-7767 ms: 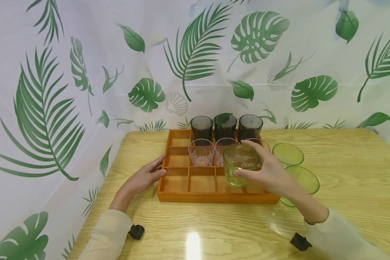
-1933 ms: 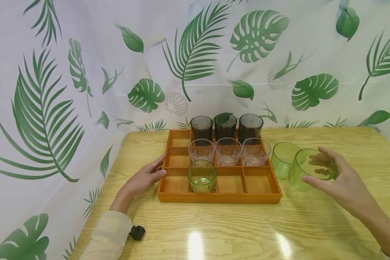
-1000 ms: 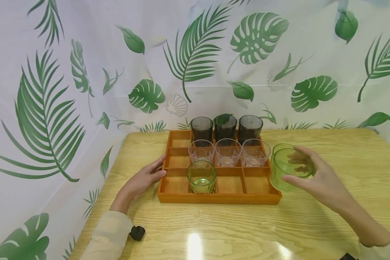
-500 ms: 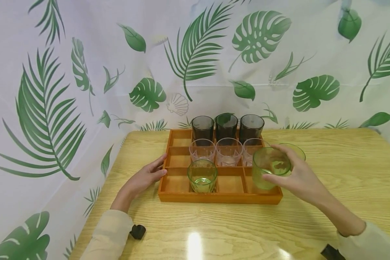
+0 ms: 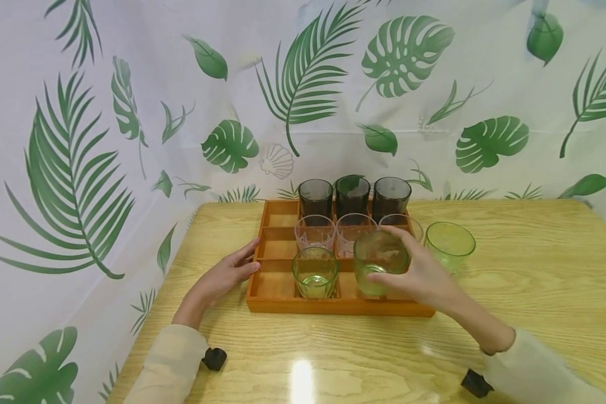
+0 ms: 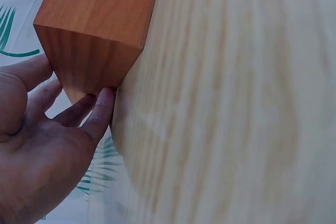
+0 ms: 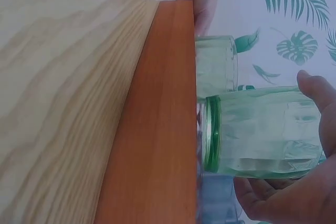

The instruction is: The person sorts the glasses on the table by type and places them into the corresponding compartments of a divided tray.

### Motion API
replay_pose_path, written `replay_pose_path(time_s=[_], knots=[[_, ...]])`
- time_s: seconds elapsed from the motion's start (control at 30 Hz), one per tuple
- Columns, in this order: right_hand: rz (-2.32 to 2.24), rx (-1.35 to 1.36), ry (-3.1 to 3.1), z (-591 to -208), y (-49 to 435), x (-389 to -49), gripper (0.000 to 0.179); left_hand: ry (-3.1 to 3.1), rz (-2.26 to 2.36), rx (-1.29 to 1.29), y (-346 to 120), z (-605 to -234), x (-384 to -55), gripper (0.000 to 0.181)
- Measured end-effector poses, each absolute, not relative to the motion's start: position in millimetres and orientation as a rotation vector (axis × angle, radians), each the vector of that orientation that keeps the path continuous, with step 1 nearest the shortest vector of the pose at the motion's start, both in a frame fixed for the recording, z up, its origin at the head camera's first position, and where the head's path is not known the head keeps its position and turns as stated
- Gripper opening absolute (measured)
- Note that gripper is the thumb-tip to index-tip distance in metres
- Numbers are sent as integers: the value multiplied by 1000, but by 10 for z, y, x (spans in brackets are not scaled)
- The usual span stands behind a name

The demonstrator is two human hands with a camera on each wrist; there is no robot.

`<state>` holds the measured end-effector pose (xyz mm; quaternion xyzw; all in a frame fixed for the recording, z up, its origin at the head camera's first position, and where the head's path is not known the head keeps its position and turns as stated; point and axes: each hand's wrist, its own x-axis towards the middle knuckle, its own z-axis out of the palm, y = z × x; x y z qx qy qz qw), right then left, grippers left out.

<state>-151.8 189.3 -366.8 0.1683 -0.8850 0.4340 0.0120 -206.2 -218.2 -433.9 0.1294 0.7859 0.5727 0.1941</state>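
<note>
My right hand grips a green glass near its rim, thumb on the near side. The glass is upright over the front row of the wooden tray, its base close above the tray's rim in the right wrist view. Left of it, another green glass stands in the front row, second compartment from the left. My left hand touches the tray's left wall with extended fingers; the left wrist view shows the fingertips against that wall. A third green glass stands on the table, right of the tray.
Several dark grey and clear pinkish glasses fill part of the tray: a dark glass leads the back row, a clear glass the middle one. The wooden table meets a leaf-patterned cloth behind and at left.
My right hand has taken a green glass from the table on the right and carried it left over the tray's front row. Earlier, another green glass came into that row. The left hand stays put.
</note>
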Motion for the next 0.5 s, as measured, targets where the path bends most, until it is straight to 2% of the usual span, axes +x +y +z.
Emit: replay_pose_path(time_s=[0.5], knots=[[1414,592,-2718,-3731,1678,-1579,97,2192,1617,361,-2181,-4334,-2069,68]])
